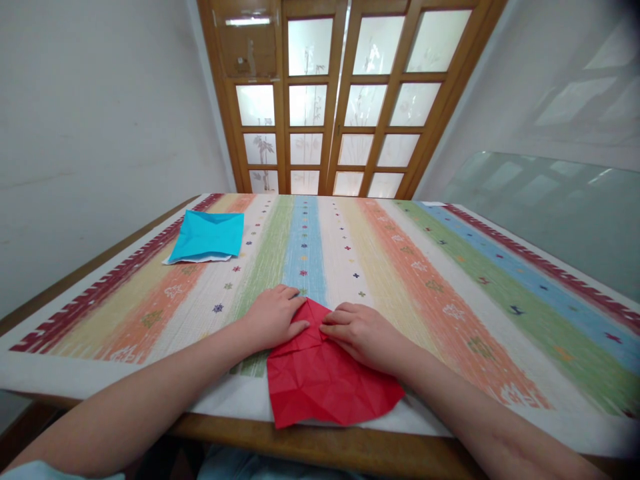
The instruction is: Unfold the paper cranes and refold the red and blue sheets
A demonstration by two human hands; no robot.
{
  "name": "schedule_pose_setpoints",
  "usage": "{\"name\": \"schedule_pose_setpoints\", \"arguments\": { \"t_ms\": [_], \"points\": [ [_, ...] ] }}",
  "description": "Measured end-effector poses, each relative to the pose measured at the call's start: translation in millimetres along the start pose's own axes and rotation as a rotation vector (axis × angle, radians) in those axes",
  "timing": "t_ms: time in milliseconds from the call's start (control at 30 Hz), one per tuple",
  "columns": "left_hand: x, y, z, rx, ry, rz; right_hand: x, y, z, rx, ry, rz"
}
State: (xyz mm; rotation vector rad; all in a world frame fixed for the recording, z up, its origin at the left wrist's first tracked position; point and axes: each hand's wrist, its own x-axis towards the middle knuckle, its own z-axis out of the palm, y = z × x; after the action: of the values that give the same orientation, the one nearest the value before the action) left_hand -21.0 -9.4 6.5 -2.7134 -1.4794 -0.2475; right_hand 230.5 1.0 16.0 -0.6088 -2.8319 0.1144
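A creased red paper (320,380) lies on the striped tablecloth (425,280) near the table's front edge, its far tip pointing away from me. My left hand (274,315) presses flat on the paper's upper left edge. My right hand (361,331) presses on the upper right edge, fingers pointing left toward the other hand. The fingertips of both hands nearly meet at the paper's far tip. Neither hand lifts the paper off the cloth.
A stack of blue paper (209,236) with a white sheet beneath it lies at the far left of the cloth. The wooden table edge (350,450) runs close to me. A wooden glazed door (340,100) stands behind the table.
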Motion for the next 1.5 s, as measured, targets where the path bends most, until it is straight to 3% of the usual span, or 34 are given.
{"name": "schedule_pose_setpoints", "arguments": {
  "t_ms": [1500],
  "points": [
    [-1.1, -1.4, 7.7, 0.043, -0.044, 0.037, 2.7, -3.6, -2.3, 0.01, 0.004, 0.023]
  ]
}}
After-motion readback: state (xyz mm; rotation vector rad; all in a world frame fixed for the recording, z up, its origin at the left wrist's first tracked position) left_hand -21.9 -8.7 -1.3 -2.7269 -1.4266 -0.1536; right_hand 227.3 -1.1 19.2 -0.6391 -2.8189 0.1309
